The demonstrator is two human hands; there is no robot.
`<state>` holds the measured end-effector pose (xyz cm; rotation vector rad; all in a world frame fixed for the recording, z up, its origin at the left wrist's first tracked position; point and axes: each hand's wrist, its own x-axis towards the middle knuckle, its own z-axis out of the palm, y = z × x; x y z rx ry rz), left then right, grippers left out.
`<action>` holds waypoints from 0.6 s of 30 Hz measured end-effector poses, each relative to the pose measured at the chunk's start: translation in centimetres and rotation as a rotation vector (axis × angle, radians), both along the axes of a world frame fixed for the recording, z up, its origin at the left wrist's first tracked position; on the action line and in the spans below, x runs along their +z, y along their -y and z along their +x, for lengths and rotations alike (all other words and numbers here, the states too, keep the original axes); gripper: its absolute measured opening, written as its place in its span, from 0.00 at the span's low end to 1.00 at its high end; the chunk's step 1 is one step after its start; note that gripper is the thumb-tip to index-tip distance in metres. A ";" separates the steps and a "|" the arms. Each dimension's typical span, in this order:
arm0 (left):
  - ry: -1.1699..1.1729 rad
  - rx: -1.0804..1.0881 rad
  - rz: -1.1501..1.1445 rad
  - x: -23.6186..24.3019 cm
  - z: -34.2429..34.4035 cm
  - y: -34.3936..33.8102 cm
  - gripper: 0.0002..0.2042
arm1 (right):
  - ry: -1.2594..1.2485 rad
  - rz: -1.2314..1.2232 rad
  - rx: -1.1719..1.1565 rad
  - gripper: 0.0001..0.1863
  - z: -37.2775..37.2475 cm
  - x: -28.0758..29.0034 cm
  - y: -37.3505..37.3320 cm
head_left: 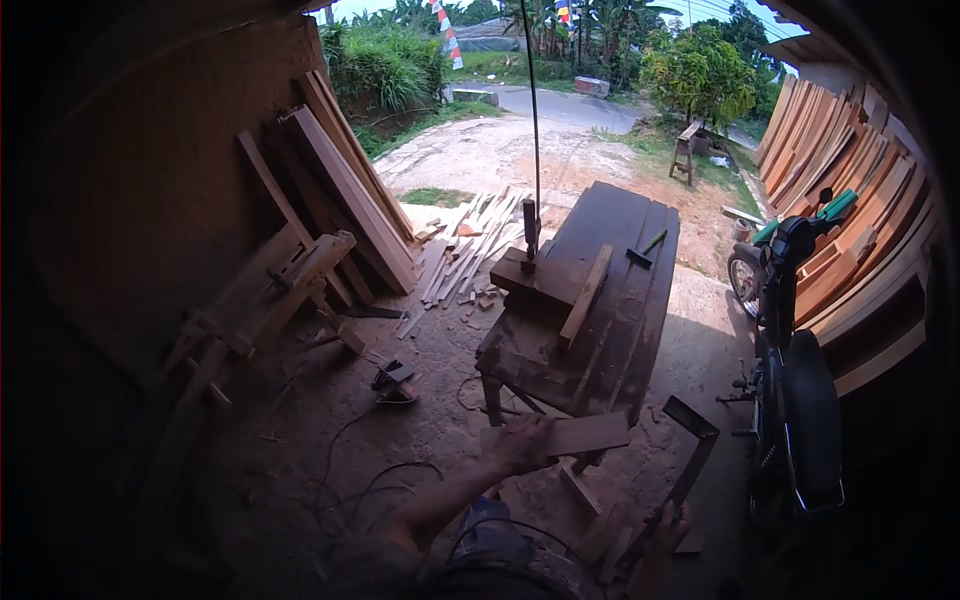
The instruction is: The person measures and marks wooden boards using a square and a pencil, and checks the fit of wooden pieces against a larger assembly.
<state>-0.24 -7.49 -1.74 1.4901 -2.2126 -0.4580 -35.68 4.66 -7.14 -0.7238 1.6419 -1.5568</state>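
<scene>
My left hand (526, 446) grips a flat, pale wooden board (590, 436) near its left end, just off the near end of the workbench. At the lower right, my right hand (668, 528) is closed around the lower end of a dark L-shaped square (692, 462), whose short arm points up and left. The board and the square are apart. On the dark wooden workbench (628, 240) lie a thick wood block (540, 280), a narrow wood strip (587, 297) and a hammer (648, 250) with a green handle. Shadow blurs my right fingers.
A corded power tool (395, 382) sits on the floor at left, near a wooden trestle (290, 290). Planks (350, 190) lean on the left wall. Wood offcuts (480, 240) litter the floor beyond. A motorcycle (800, 400) stands at right, before more stacked planks (850, 190).
</scene>
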 end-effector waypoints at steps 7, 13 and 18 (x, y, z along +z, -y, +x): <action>-0.271 0.529 0.562 -0.3 7.2 -13.3 0.46 | -0.031 0.051 0.203 0.20 5.7 -1.3 11.0; -0.676 0.777 0.563 -1.5 9.9 -18.9 0.49 | -0.251 0.005 0.260 0.30 8.0 -5.5 18.5; -0.744 0.860 0.499 -10.3 13.4 -22.1 0.50 | -0.112 0.055 0.237 0.33 11.4 -3.9 19.8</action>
